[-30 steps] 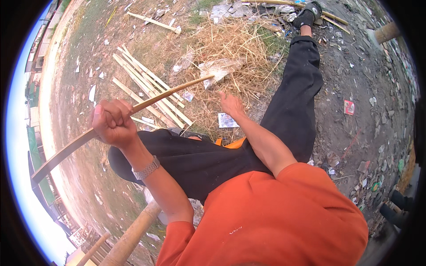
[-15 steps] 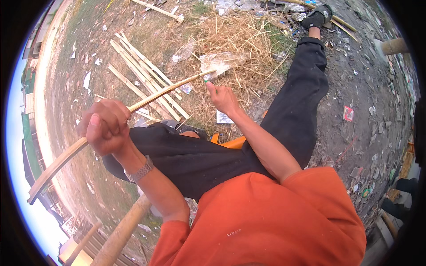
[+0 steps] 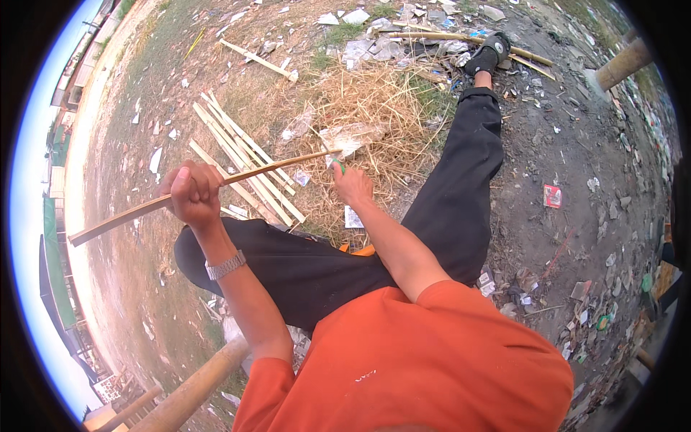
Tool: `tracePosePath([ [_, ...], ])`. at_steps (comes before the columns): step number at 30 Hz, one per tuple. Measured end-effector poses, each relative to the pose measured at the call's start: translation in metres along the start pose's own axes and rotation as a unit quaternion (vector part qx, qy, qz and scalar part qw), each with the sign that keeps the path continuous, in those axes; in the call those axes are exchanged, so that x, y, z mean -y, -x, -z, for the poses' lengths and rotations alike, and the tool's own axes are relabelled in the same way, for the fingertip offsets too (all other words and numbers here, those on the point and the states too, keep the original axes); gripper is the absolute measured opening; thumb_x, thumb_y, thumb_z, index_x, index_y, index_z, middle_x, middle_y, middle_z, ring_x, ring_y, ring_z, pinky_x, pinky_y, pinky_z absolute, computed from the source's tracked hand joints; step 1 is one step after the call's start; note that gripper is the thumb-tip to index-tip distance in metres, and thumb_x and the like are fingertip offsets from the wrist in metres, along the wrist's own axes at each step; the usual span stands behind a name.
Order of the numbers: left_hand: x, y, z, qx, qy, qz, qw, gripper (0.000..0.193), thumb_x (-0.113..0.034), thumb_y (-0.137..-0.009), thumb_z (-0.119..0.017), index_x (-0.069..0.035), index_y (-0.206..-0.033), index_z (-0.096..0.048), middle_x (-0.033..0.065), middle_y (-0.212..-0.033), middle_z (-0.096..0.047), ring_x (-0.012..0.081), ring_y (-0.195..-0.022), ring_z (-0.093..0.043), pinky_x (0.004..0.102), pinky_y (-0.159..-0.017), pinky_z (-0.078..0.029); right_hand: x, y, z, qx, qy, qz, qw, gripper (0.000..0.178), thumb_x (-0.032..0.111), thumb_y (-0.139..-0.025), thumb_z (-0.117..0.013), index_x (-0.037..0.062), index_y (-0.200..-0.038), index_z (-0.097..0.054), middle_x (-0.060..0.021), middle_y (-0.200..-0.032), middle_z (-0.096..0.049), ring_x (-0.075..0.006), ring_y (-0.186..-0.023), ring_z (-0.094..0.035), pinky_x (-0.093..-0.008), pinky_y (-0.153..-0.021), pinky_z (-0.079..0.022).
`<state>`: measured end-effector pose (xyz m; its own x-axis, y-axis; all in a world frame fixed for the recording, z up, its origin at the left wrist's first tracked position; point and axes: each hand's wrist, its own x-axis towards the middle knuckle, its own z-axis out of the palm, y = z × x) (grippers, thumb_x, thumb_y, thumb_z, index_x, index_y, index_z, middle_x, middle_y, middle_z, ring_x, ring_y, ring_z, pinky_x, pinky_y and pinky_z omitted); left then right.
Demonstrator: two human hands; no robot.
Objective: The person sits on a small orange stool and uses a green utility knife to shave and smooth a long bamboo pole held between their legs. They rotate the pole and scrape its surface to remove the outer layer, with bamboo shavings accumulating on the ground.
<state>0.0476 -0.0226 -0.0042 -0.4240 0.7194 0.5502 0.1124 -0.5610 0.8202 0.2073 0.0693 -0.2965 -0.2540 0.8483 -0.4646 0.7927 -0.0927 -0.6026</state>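
Note:
My left hand (image 3: 193, 189), with a metal watch on its wrist, is wrapped around a long split bamboo strip (image 3: 277, 164). One end sticks out far to the left; the other tapers to a tip over the straw. By that tip, my right hand (image 3: 354, 185) is closed on a green-handled knife (image 3: 337, 166). Its thin blade appears to cross the strip near the tip, though whether they touch I cannot tell.
Several pale bamboo strips (image 3: 241, 147) lie on the ground beyond my left hand. A heap of straw (image 3: 389, 108) with plastic film is ahead. My legs spread around an orange object (image 3: 366, 250). A bamboo pole (image 3: 198, 385) stands at lower left, another post (image 3: 622, 65) at far right.
My left hand has moved right and slightly forward with the strip, which now slopes less. The right hand sits lower in the picture, and the knife's blade shows more clearly.

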Motion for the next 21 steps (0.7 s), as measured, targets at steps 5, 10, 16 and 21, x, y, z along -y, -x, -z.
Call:
tracePosePath([
  [5,-0.004,0.012,0.004,-0.028,-0.007,-0.002,1.0,0.036,-0.01,-0.088,-0.038,-0.011,-0.054,-0.027,0.0013,-0.047,-0.028,0.01,-0.035,-0.025,0.0267,-0.038,-0.029,-0.042,-0.007,0.013,0.049,0.034,-0.054,0.997,0.073,0.057,-0.093,-0.026,-0.0045,-0.098,-0.065,-0.0257,-0.097,-0.064,-0.0388,-0.096,-0.061,-0.0477,-0.085,-0.045],
  [10,0.004,0.004,0.001,-0.051,-0.022,-0.003,0.998,0.037,-0.012,-0.09,-0.037,-0.012,-0.055,-0.027,0.0007,-0.047,-0.028,0.0087,-0.035,-0.025,0.0262,-0.04,-0.03,0.001,-0.005,0.012,0.044,-0.126,0.051,0.99,0.076,0.059,-0.092,-0.024,-0.0038,-0.082,-0.066,-0.0258,-0.084,-0.064,-0.0408,-0.086,-0.062,-0.0486,-0.081,-0.046],
  [16,0.002,0.003,-0.015,-0.069,-0.033,0.003,0.997,0.037,-0.015,-0.092,-0.036,-0.013,-0.056,-0.027,0.0001,-0.048,-0.027,0.0092,-0.036,-0.025,0.0265,-0.041,-0.03,0.008,-0.005,-0.004,0.008,-0.119,0.092,0.989,0.072,0.056,-0.092,-0.029,-0.0042,-0.076,-0.064,-0.0276,-0.072,-0.061,-0.043,-0.074,-0.06,-0.0507,-0.075,-0.045],
  [21,0.004,0.002,-0.004,-0.131,-0.03,0.014,0.991,0.036,-0.015,-0.092,-0.037,-0.013,-0.056,-0.027,0.0,-0.048,-0.027,0.0094,-0.036,-0.026,0.0266,-0.041,-0.029,0.015,-0.006,0.001,0.016,-0.033,0.097,0.995,0.07,0.057,-0.092,-0.028,-0.0014,-0.087,-0.066,-0.0292,-0.089,-0.061,-0.0426,-0.088,-0.06,-0.0498,-0.082,-0.045],
])
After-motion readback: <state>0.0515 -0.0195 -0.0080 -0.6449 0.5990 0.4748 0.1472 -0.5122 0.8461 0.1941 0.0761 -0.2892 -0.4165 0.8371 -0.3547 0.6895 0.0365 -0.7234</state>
